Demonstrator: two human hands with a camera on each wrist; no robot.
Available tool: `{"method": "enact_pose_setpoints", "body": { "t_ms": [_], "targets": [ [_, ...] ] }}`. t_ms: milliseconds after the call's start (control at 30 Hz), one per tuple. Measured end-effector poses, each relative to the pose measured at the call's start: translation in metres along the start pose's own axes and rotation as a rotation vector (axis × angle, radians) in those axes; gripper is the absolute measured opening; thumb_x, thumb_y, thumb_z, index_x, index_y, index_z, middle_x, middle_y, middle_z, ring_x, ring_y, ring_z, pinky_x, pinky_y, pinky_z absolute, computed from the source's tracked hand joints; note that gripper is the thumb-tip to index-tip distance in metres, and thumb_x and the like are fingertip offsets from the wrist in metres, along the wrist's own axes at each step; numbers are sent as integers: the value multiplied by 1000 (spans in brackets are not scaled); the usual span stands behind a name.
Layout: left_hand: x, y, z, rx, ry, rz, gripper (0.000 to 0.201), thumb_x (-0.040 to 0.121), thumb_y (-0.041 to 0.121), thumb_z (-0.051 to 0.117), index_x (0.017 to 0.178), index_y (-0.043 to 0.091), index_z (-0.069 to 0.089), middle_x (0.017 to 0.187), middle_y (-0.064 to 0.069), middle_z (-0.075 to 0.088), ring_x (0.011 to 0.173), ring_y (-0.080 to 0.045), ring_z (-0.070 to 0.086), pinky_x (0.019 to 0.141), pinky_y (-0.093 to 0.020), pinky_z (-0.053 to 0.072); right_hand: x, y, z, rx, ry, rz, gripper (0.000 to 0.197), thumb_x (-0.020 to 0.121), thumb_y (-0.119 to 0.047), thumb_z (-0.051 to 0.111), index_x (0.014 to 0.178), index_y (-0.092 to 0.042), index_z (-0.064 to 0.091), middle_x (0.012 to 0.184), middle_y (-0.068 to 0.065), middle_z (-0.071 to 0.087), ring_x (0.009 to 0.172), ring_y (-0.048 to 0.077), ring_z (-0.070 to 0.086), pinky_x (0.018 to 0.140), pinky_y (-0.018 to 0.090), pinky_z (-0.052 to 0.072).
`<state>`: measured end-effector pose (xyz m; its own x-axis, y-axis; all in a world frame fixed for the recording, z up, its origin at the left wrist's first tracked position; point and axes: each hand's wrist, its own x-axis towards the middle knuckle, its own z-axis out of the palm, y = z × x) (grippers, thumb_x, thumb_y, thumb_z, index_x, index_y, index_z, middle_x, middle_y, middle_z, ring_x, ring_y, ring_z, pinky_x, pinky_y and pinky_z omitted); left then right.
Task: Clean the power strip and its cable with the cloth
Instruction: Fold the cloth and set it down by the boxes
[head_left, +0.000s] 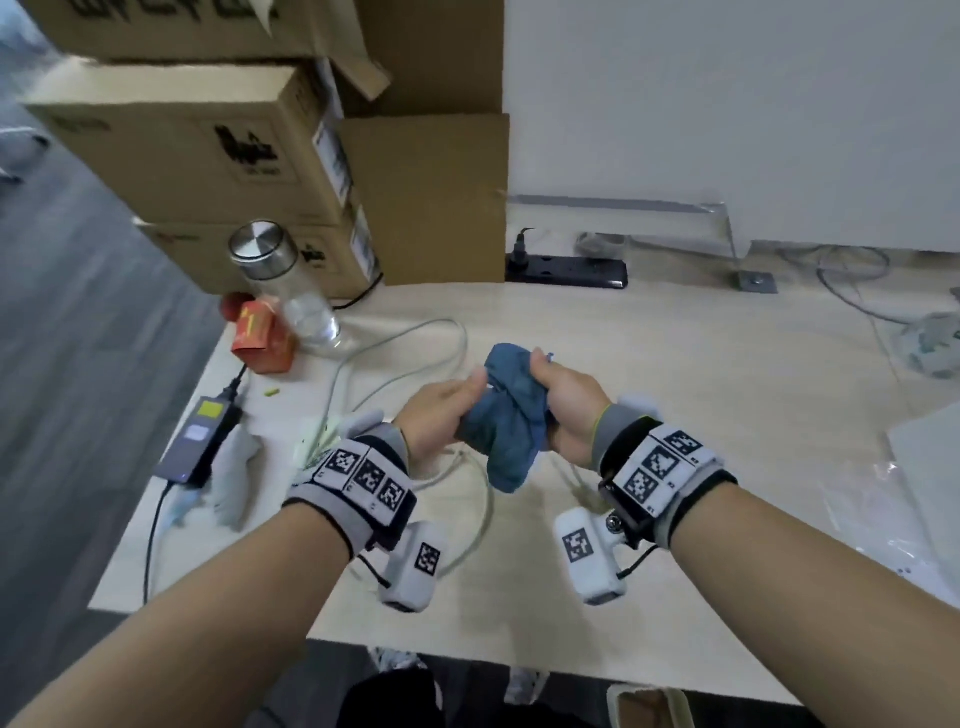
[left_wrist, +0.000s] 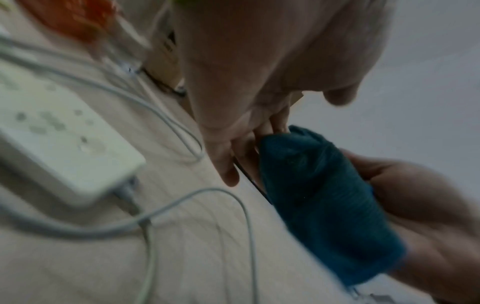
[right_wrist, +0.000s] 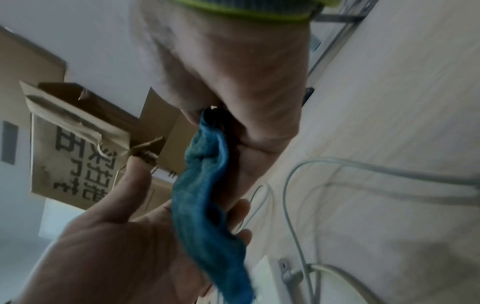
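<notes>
Over the middle of the table both hands hold a crumpled blue cloth (head_left: 511, 421) (left_wrist: 324, 195) (right_wrist: 205, 205). My left hand (head_left: 465, 397) grips its left side, fingers (right_wrist: 242, 207) curled behind the fabric. My right hand (head_left: 540, 376) clutches the upper right part in a fist. The white power strip (left_wrist: 59, 144) lies flat on the table under my left wrist and is mostly hidden in the head view (head_left: 314, 441). Its pale cable (head_left: 405, 338) (left_wrist: 233, 197) (right_wrist: 293, 185) loops loosely over the tabletop beneath the hands. Neither hand touches strip or cable.
Stacked cardboard boxes (head_left: 208, 156) fill the back left. In front of them are a glass bottle (head_left: 291, 291) with a metal lid and an orange carton (head_left: 262, 338). A black adapter (head_left: 200, 447) lies at the left edge. A black power strip (head_left: 566, 270) sits by the wall.
</notes>
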<state>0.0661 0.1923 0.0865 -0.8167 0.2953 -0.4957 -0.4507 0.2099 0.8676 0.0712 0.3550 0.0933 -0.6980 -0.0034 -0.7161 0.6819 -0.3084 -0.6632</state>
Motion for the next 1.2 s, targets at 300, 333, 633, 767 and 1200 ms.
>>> {"method": "enact_pose_setpoints", "body": {
  "t_ms": [300, 333, 633, 767, 1200],
  "targets": [
    [-16, -23, -72, -54, 281, 20, 24, 94, 17, 54, 72, 16, 62, 65, -2, 59, 61, -18, 51, 53, -24, 43, 13, 8, 62, -174, -118, -63, 33, 90, -21, 65, 121, -13, 54, 114, 11, 67, 97, 26, 67, 78, 44, 57],
    [-18, -22, -80, -57, 288, 11, 25, 95, 18, 53, 72, 15, 61, 65, -4, 58, 62, -19, 51, 53, -24, 41, 15, 9, 69, -196, -119, -85, 35, 88, -11, 65, 121, -14, 53, 113, 9, 67, 95, 25, 67, 75, 41, 57],
    [-26, -10, -153, -363, 35, -221, 32, 96, 37, 48, 111, 12, 60, 98, -11, 69, 83, -21, 67, 66, -29, 54, 18, -10, 156, -620, -206, -354, 68, 75, 5, 56, 130, -32, 44, 102, 20, 64, 90, 38, 63, 72, 46, 53],
    [-32, -18, -208, -410, -88, -153, 25, 91, 31, 51, 107, 13, 58, 85, -10, 60, 72, -18, 59, 67, -27, 48, 26, -11, 203, -699, -223, -388, 80, 70, 0, 59, 139, -35, 38, 105, 13, 67, 95, 37, 65, 81, 51, 54],
    [-20, -13, -292, 16, 243, 400, 37, 85, -16, 39, 87, 7, 69, 68, -7, 62, 53, -8, 56, 47, -22, 47, 59, 1, 268, -335, -72, -470, 75, 83, 19, 46, 141, -27, 35, 81, 7, 64, 68, 14, 58, 61, 26, 52]
  ]
}}
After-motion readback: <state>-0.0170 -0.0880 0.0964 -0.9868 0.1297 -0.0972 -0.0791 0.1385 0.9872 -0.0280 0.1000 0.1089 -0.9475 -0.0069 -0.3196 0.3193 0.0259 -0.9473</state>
